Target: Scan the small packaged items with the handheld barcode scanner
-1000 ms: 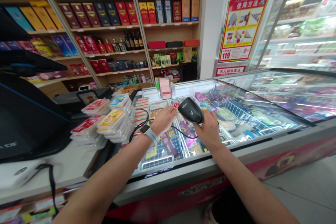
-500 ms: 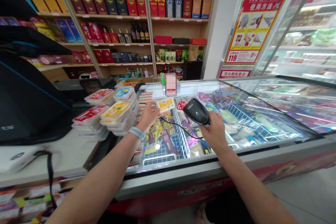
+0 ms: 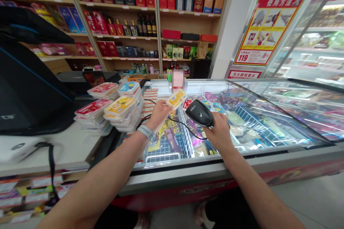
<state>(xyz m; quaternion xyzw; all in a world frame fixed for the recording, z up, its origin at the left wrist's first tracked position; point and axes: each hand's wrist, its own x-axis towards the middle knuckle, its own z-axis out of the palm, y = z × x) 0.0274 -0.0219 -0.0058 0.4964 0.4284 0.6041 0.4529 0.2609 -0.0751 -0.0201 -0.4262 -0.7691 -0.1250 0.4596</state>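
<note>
One yellow-labelled pack [image 3: 177, 99] sits pinched in the left hand [image 3: 159, 115], above glass-topped freezer [image 3: 188, 174]. Right hand [image 3: 219, 129] wraps black scanner [image 3: 198, 113], near pack. Stacked packs [image 3: 120, 109] stand further left.

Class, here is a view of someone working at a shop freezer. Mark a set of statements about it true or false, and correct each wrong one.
1. The right hand holds a black scanner. True.
2. The left hand holds nothing. False: the left hand holds a yellow-labelled pack.
3. The pale wristband is on the right arm. False: the pale wristband is on the left arm.
4. The red-and-yellow poster shows the number 119. True.
5. Every label atop the stacked packs is red. False: the stacked packs also show blue and yellow ones.
</note>
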